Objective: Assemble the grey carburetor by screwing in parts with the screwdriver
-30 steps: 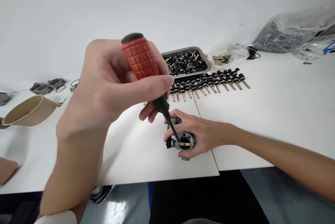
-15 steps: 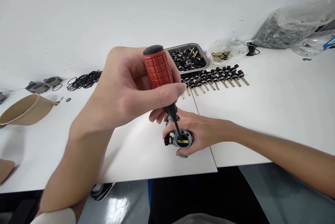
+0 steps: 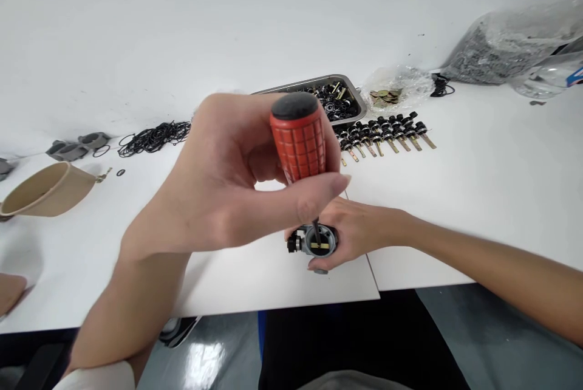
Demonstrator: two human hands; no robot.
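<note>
My left hand (image 3: 255, 177) is wrapped round the red, grid-grooved handle of a screwdriver (image 3: 299, 141) with a black end cap. The thin dark shank points down into the round bore of a small grey metal carburetor body (image 3: 336, 238). Its tip meets a flat brass shaft (image 3: 320, 246) that crosses the bore. On the table, my right hand (image 3: 348, 226) grips the carburetor body from the right, thumb at the near side. A black knob (image 3: 291, 242) sticks out on the body's left. My left hand hides part of the right fingers.
Behind my hands stands a metal tray (image 3: 362, 112) of black and brass parts, with rows of brass-ended shafts (image 3: 387, 135) before it. Further right lie a bag of brass discs (image 3: 387, 97) and a large bag of grey parts (image 3: 492, 44). Black rubber rings (image 3: 155, 138) and a beige bowl (image 3: 68, 192) are left.
My left hand and the screwdriver have moved right and slightly down, and the screwdriver now stands more upright over the bore. My right hand and the carburetor body have barely moved.
</note>
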